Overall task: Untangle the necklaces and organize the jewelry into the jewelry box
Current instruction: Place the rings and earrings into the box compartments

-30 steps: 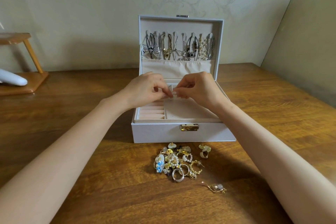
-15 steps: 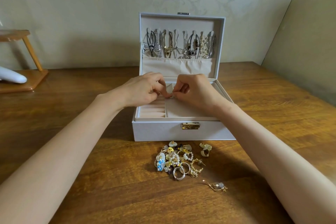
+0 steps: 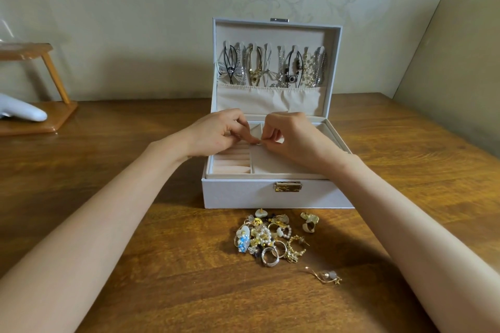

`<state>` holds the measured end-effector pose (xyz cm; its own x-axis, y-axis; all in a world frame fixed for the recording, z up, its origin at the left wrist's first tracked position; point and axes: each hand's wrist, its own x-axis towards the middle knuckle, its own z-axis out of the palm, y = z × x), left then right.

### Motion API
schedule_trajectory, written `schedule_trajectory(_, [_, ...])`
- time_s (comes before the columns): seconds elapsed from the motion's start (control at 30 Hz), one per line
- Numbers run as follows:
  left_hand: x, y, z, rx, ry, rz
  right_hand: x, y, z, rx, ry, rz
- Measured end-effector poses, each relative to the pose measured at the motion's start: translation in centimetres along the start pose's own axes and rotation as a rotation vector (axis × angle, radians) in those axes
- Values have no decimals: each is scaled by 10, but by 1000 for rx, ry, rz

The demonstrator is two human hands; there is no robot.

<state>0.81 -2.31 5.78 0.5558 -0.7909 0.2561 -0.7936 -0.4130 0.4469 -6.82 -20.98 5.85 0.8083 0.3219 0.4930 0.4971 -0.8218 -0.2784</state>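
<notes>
A white jewelry box point(image 3: 243, 194) stands open on the wooden table, its lid upright. Several necklaces point(image 3: 273, 67) hang from hooks inside the lid above a cloth pocket. Over the box's tray, my left hand point(image 3: 216, 132) and my right hand point(image 3: 295, 135) meet fingertip to fingertip. Both pinch one small jewelry piece point(image 3: 258, 142) above the ring rolls; it is too small to name. In front of the box lies a pile of rings and earrings point(image 3: 267, 238), with a gold ring point(image 3: 309, 222) and a loose earring point(image 3: 326, 276) beside it.
A wooden stand point(image 3: 40, 116) with a white object point(image 3: 21, 112) on its base sits at the far left of the table point(image 3: 108, 143). A wall runs behind the box, and another wall closes in on the right.
Both hands have stayed together over the tray and sunk slightly toward the ring rolls, fingers still working the small piece. The view has shifted a little.
</notes>
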Motion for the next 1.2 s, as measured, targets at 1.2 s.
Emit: schedule_trajectory(1.2, [-5, 18, -13, -53, -45, -24, -7, 2, -27, 275, -76, 113])
